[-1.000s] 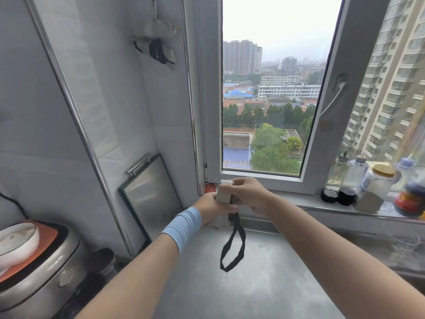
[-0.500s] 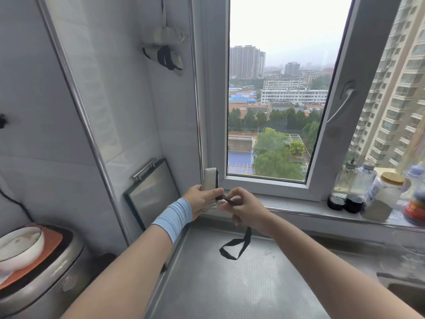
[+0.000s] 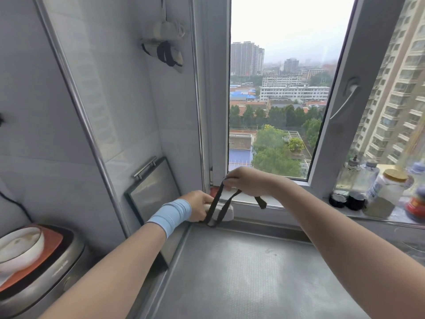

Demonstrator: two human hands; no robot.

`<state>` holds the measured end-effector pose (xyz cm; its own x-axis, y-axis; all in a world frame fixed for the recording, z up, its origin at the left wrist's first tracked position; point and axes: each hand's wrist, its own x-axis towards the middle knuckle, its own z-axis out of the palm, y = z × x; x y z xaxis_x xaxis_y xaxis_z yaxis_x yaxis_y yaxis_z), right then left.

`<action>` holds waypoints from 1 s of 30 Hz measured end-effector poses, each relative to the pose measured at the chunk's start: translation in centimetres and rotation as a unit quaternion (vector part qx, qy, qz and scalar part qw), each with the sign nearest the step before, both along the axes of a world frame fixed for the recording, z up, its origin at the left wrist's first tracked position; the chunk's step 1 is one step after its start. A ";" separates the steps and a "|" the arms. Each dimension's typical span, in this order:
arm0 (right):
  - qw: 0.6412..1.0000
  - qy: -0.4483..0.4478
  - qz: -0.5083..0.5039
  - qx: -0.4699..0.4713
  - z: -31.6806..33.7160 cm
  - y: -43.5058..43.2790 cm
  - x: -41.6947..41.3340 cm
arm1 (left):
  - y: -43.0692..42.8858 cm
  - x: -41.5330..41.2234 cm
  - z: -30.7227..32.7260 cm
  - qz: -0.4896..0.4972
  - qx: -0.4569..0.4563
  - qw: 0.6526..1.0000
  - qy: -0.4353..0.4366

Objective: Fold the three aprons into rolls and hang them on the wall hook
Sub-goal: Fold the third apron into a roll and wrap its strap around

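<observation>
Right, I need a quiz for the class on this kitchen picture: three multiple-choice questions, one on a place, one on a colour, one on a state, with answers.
1. Where are the two hung apron rolls?
A) on the wall left of the window
B) on the windowsill
C) on the rice cooker

2. What colour is the strap around the rolled apron in the left hand?
A) blue
B) black
C) red

3. What is the right hand doing?
A) lying flat on the counter
B) pinching the strap
C) gripping the window handle

Answers: 1 A, they hang high beside the frame. 2 B, a black band crosses the pale roll. 3 B, its fingertips hold the strap above the roll.
</observation>
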<state>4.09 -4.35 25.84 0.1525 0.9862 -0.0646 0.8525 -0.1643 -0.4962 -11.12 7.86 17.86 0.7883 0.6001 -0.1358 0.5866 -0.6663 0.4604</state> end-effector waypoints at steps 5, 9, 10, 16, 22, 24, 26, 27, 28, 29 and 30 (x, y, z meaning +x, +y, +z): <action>0.963 0.233 -0.112 0.072 -1.9 1.7 0.9 | -1.1 -0.2 0.4 -0.062 -0.193 0.971 -0.123; 0.819 0.524 -0.214 0.090 -5.8 2.2 2.7 | -0.2 -1.7 0.7 -0.075 -0.336 0.909 -0.235; 0.776 0.580 -0.227 0.100 -6.6 2.2 3.1 | 0.2 -2.1 0.6 -0.081 -0.366 0.889 -0.264; 0.752 0.621 -0.191 0.114 -9.7 1.2 2.4 | 1.6 -2.9 -0.6 0.033 -0.472 0.799 -0.371; 0.838 0.473 -0.130 0.240 -8.1 1.4 -0.3 | 0.9 -1.4 -1.0 0.219 -0.367 0.839 -0.336; 0.836 0.471 -0.083 0.268 -7.3 1.4 -1.0 | 0.5 -1.0 -1.2 0.220 -0.345 0.846 -0.342; 0.841 0.463 -0.061 0.275 -6.7 1.6 -1.9 | -0.3 -0.5 -1.1 0.182 -0.309 0.870 -0.338; 0.846 0.450 -0.067 0.276 -6.7 1.7 -2.3 | -0.8 -0.3 -1.0 0.165 -0.295 0.879 -0.336; 0.851 0.436 -0.081 0.281 -6.7 2.0 -2.7 | -1.2 0.0 -0.9 0.153 -0.283 0.887 -0.333; 0.856 0.417 -0.103 0.287 -6.9 2.3 -3.0 | -1.5 0.3 -0.9 0.144 -0.269 0.894 -0.327; 0.861 0.397 -0.128 0.292 -7.2 2.6 -3.1 | -1.7 0.7 -1.0 0.135 -0.259 0.900 -0.322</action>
<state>1.01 -1.76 18.62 0.5068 0.8261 0.2464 0.1797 0.1783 -0.9674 -10.42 6.19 16.83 0.6389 0.7690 -0.0196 0.1948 -0.1371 0.9712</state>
